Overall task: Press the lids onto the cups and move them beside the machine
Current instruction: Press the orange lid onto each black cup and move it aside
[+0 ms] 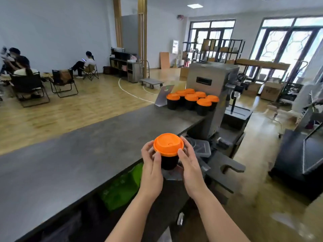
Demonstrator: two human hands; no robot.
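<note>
A black cup (169,162) with an orange lid (168,144) on top is held in front of me, just past the near edge of the grey counter (73,154). My left hand (151,164) grips the cup's left side, its thumb at the lid's rim. My right hand (187,162) holds the right side, fingers curled round the lid and cup. Several black cups with orange lids (192,100) stand grouped at the counter's far end, next to the steel machine (209,95).
A clear plastic container (202,148) lies on dark equipment right of my hands. A green bag (122,187) sits under the counter edge. People sit on folding chairs at far left. Shelving and boxes line the windows at right.
</note>
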